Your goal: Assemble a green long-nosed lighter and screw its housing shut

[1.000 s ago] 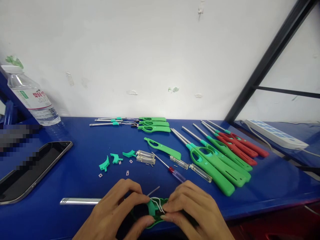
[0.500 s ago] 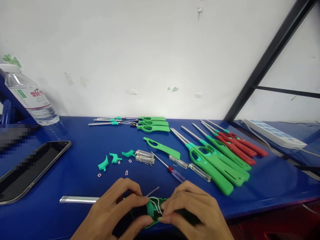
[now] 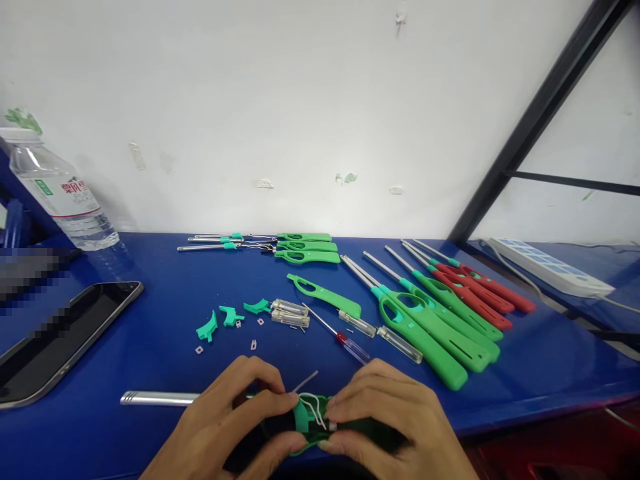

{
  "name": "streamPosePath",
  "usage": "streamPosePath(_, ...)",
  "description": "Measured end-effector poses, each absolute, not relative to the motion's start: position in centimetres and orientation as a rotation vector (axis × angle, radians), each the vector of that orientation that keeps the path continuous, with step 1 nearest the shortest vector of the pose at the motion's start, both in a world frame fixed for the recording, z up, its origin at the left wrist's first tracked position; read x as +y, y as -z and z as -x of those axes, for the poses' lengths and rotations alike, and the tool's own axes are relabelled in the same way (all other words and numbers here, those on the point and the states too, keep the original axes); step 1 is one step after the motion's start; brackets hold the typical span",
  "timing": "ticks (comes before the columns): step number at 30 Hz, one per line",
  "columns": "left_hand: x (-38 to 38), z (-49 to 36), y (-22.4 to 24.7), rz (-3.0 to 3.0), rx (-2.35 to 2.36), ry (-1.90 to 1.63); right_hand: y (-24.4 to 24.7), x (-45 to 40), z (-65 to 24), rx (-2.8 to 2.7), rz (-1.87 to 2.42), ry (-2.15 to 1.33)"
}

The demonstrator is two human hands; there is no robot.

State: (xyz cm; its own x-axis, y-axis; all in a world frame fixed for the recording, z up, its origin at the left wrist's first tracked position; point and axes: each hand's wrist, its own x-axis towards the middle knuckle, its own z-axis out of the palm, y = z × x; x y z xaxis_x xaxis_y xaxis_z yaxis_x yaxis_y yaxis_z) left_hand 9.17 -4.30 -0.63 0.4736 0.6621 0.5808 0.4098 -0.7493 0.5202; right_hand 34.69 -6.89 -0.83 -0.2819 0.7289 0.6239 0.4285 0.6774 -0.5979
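Close to the table's front edge I have a green long-nosed gas lighter (image 3: 316, 443), its handle shell lying open. Its silver tube (image 3: 157, 399) points left past my left hand (image 3: 240, 417). Those fingers are closed on the lighter at a turquoise trigger (image 3: 301, 417). White wires (image 3: 313, 403) loop up out of the shell, and a thin rod stands out beside them. At the other end of the shell, my right hand (image 3: 385, 417) pinches a small part with a pale end (image 3: 332, 426), mostly hidden by the fingertips.
Loose triggers (image 3: 231, 316), clear fuel tanks (image 3: 290, 313), a screwdriver (image 3: 345, 339) and a green half shell (image 3: 325, 295) lie beyond my hands. Assembled lighters (image 3: 430, 333) fan out at right; opened ones (image 3: 307, 257) lie behind. A phone (image 3: 65, 340) and bottle (image 3: 65, 193) are left.
My right fingers have shifted slightly right, away from the wires, and the pale end of the small part now shows. My left hand stays nearly still on the lighter.
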Motion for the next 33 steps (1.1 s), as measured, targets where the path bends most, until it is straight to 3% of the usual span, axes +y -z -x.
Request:
streamPosePath(29, -4.14, -9.06, 0.86, -2.461, 0.895, -1.135, 0.23, -6.86, -34.29, -2.22, 0.853, 0.38)
streamPosePath(33, -4.09, -9.2, 1.22, -2.535, 1.062, -1.178, 0.75, -6.84, -33.93, -2.154, 0.887, 0.47)
